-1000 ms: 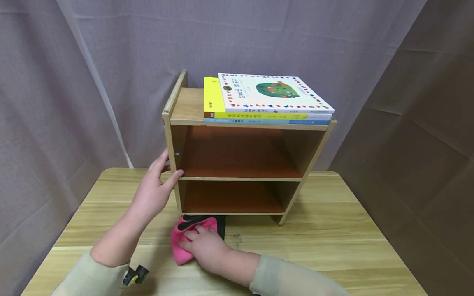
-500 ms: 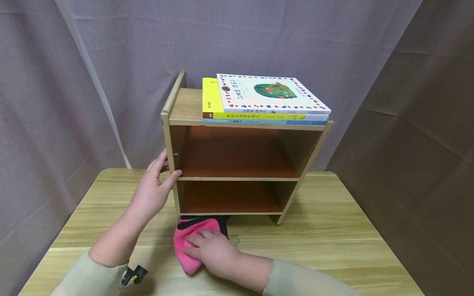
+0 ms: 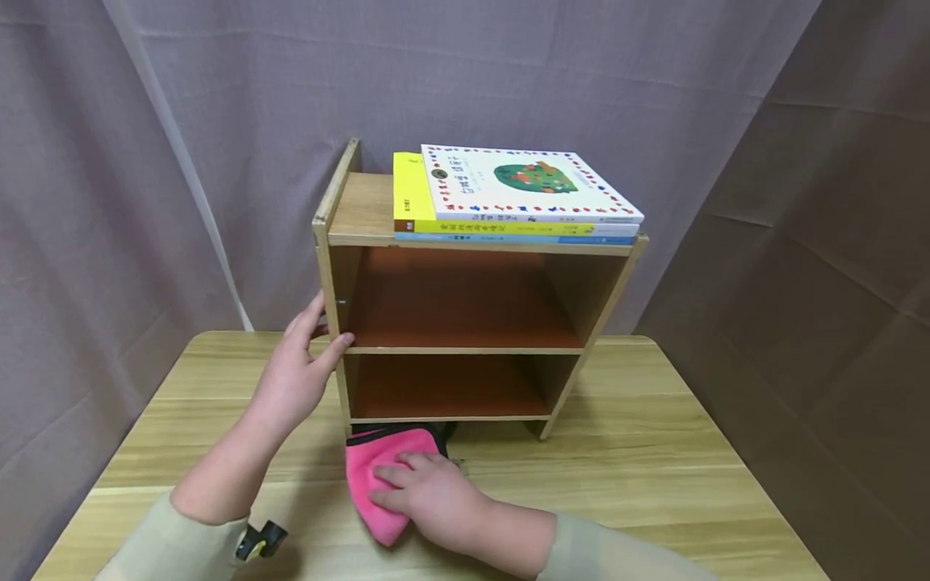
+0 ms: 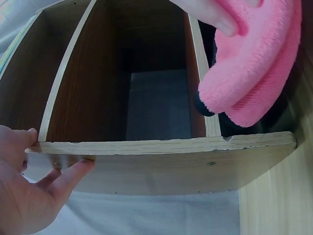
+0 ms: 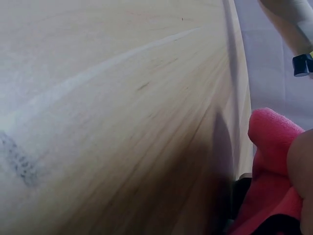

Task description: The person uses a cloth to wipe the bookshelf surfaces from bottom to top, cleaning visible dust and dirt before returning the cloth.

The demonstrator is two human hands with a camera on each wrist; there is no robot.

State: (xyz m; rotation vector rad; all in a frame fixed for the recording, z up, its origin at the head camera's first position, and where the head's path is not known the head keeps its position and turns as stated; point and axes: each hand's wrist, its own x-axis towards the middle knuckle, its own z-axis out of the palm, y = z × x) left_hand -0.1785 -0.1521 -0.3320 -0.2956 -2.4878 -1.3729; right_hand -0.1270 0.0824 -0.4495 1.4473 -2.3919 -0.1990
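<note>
A small wooden shelf unit (image 3: 465, 352) stands on the table, its two compartments facing me. My left hand (image 3: 294, 379) grips its left side panel, thumb on the front edge and fingers against the outer face. Low at the unit's front left, my right hand (image 3: 446, 502) holds a pink cloth (image 3: 370, 472) with black edging, fingers spread over it. Part of the cloth reaches into the gap under the bottom board. In the left wrist view the pink cloth (image 4: 254, 68) hangs in folds before that board's edge.
Several stacked books (image 3: 530, 190), white, yellow and blue, lie flat on the unit's top. Grey curtains (image 3: 465, 73) hang behind and beside the wooden table (image 3: 654, 484). A dark smudge (image 5: 19, 161) marks the tabletop. A small black device (image 3: 261, 541) sits at the left sleeve.
My right hand has moved right and toward me with the pink cloth, which now lies less bunched. My left hand keeps its grip on the side panel.
</note>
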